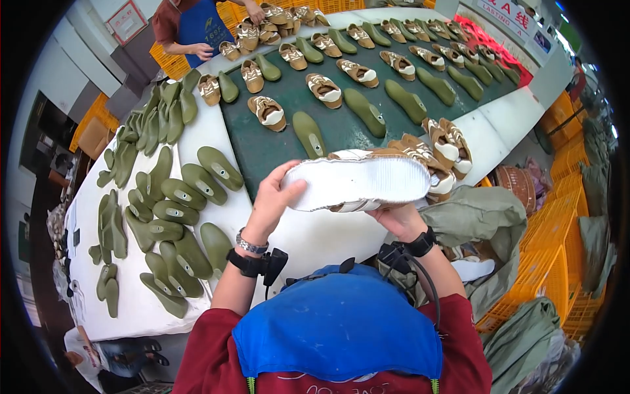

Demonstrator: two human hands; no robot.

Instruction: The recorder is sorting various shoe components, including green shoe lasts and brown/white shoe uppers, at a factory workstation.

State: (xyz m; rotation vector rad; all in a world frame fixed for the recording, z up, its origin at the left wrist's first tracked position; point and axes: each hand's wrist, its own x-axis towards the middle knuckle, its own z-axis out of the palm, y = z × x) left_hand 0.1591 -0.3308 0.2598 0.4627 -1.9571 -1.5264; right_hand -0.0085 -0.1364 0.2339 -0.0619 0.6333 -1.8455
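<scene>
A brown and white shoe upper (357, 180) is held in front of me with its white bottom facing up, stretched left to right. My left hand (272, 200) grips its left end, the thumb lying on the white bottom. Beneath the right part, my right hand (397, 220) supports it from below; most of those fingers are hidden. Just beyond the right end, several brown and white shoe uppers (453, 144) are heaped at the table's edge. A green shoe last (308, 133) lies on the dark green belt, close behind the held upper.
Many loose green lasts (177, 190) cover the white tabletop on the left. Pairs of uppers and lasts stand in rows along the green belt (256, 154). Across the table is another person (190, 33) beside piled uppers. Orange crates (525, 276) and grey-green cloth (485, 223) are at right.
</scene>
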